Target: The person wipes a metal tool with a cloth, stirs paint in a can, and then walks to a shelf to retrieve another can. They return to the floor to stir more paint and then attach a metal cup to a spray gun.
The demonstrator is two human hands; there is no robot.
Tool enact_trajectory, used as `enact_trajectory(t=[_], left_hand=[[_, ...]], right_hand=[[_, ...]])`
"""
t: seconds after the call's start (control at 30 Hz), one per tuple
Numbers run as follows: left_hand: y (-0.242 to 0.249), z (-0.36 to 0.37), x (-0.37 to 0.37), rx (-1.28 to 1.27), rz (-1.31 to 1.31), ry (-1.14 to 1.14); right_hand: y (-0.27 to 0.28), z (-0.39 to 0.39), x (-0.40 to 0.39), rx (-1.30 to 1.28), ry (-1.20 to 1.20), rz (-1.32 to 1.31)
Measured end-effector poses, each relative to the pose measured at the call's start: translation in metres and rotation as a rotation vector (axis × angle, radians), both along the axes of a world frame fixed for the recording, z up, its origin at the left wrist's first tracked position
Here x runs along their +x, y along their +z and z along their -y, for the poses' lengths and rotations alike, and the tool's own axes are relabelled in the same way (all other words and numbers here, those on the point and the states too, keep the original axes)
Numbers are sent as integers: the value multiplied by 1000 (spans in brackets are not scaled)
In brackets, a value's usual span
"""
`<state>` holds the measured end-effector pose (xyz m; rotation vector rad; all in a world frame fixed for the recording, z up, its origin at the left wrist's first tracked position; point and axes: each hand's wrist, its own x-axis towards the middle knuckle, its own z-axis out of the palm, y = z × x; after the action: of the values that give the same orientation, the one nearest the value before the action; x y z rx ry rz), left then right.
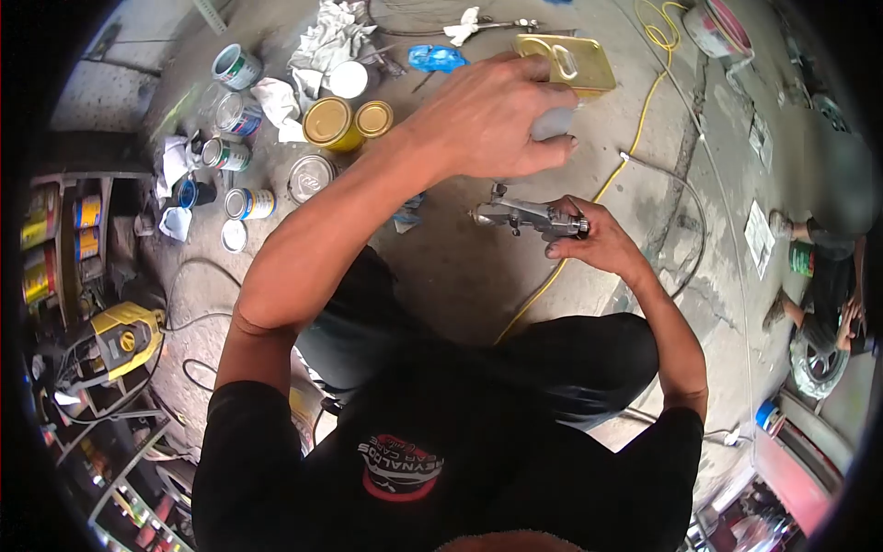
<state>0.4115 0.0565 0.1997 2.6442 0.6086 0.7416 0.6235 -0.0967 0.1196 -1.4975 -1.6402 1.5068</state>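
Note:
My left hand (501,115) reaches across the upper middle, its thumb and fingers curled round a smooth greyish thing (554,123) that I cannot make out. Below it, my right hand (593,241) grips a metal spray gun (529,217), which lies sideways with one end toward the left. A gold rectangular tin (593,66) stands on the floor just beyond my left hand. Two round cans with gold lids, a larger one (328,123) and a smaller one (374,119), are left of my left wrist.
Several more cans (250,203) and crumpled paper (333,41) are on the floor at left. A yellow hose (644,106) runs past my right hand. A yellow machine (124,342) is by the left shelves. Another person (832,267) is at far right, near a wheel (819,368).

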Motion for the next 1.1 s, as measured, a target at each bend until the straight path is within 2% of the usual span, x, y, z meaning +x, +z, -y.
enact_trajectory(t=[0.03,0.13,0.27,0.33,0.43,0.47,0.53,0.6,0.7,0.8,0.83,0.93,1.0,1.07,1.1], left_hand=[[-2,2,3,1,-3,-7],[-1,7,7,-1,-31,-5],[5,10,17,-96,-125,-19],[-5,13,25,-34,-19,-27],[-19,18,29,-16,95,-71],[-8,22,26,-34,-15,-85],[-17,29,30,102,209,-57],[-15,28,32,99,190,-56],[-10,24,29,76,182,-74],[-10,20,28,77,200,-99],[-12,18,25,73,189,-106],[-12,10,15,53,184,-111],[-14,6,7,30,212,-96],[0,0,-4,103,285,13],[11,-3,-15,138,311,80]], right_hand=[[0,2,1,-98,-3,-66],[-2,5,-1,-146,-23,-225],[-4,7,3,-221,40,30],[-9,9,4,-185,41,182],[-23,9,4,-77,45,105],[-25,11,1,-75,19,90],[-36,19,4,-78,-82,105],[-48,18,12,41,-58,98],[-39,16,3,-77,-175,41],[-27,12,-10,14,-136,52],[-29,8,-3,-80,-83,83],[-47,4,1,57,-72,134],[-48,1,-3,13,-145,98],[-51,-3,-6,-67,-201,30],[-54,-4,-3,-155,-252,140]])
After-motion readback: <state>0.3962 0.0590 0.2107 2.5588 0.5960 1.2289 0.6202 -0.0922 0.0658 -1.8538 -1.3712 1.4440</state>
